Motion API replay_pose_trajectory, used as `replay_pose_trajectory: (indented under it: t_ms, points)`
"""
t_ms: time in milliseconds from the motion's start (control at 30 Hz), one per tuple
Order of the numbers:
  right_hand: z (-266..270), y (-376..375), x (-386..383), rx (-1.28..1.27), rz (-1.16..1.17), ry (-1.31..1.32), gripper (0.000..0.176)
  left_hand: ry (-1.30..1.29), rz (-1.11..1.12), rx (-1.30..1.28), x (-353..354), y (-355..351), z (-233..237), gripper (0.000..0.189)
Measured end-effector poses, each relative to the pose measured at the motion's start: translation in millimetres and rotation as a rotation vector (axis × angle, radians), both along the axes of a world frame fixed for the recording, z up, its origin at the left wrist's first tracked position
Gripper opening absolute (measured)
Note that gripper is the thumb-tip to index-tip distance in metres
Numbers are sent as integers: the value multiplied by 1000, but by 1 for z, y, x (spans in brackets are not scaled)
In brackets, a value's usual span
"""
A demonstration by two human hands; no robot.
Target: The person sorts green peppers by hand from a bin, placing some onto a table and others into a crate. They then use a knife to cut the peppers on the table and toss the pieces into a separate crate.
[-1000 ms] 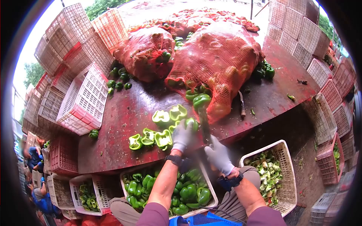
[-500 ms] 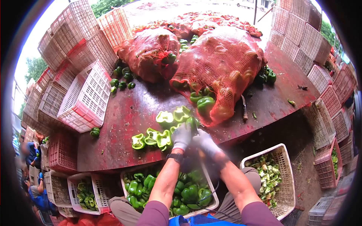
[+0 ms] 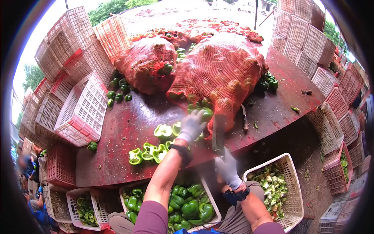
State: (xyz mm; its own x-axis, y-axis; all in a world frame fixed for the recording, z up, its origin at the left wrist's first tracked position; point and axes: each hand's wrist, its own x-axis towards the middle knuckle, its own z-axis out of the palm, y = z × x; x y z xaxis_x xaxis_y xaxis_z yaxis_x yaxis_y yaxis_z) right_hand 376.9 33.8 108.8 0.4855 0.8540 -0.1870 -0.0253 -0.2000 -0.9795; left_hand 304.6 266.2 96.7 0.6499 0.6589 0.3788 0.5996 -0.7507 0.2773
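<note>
My left hand (image 3: 191,125), in a pale glove, reaches over the table with fingers stretched toward a whole green bell pepper (image 3: 207,114) at the mouth of a red mesh sack (image 3: 230,70). In my gloved right hand (image 3: 228,170), near the table's front edge, is a kitchen knife (image 3: 218,136), its broad blade pointing up and away from me. Cut pepper halves (image 3: 148,151) lie in rows, hollow side up, left of my left wrist; my left hand and forearm hide some of them. Below the edge, a crate (image 3: 218,212) of green peppers sits between my knees.
A crate (image 3: 299,187) of pale trimmings stands at my right knee. On the table (image 3: 120,136) are a second mesh sack (image 3: 146,64), loose peppers (image 3: 121,86) and another knife (image 3: 245,119). Stacked crates (image 3: 83,113) flank both sides. People (image 3: 37,202) work at far left.
My left hand has moved forward from the cut halves to the sack's mouth. My right hand has drawn back and right with the knife, whose blade now shows plainly. The view has shifted slightly.
</note>
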Motion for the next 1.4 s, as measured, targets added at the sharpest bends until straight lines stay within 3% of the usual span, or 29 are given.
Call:
replay_pose_trajectory:
  t_ms: [133, 233, 400, 433, 500, 600, 733, 900, 1067, 1200, 1400]
  points:
    - [-6, 2, 11, 71, -52, 165, 41, 298, -59, -132, 40, 35, -2, 64]
    - [-5, 1, 16, 109, -80, 141, 43, 288, 21, -451, 45, 44, 14, 75]
    - [-8, 1, 16, 153, -82, 149, 47, 72, 14, -659, 32, 60, -3, 81]
    - [-8, -1, 14, 136, -73, 145, 47, -31, -29, -842, 27, 64, -3, 75]
    - [-5, -1, 13, 113, -51, 129, 48, -89, 3, -849, 7, 55, 6, 66]
    - [-1, -1, 11, 89, -21, 33, 51, -319, 48, -940, -28, 67, -30, 60]
    - [7, 19, 0, 26, 77, -15, 53, -464, 228, -748, -65, 47, -49, 51]
    - [12, 74, -17, -3, 163, -77, 48, -234, 411, -499, -71, 24, -33, 58]
    - [-16, 111, -21, -78, 250, -199, 28, -167, 505, -476, -67, 29, -40, 62]
    - [-22, 138, -12, -105, 321, 71, 30, -135, 506, -507, -69, 30, -38, 62]
    - [-54, 212, -19, -26, 404, -171, 30, -104, 571, -559, -78, 53, -44, 70]
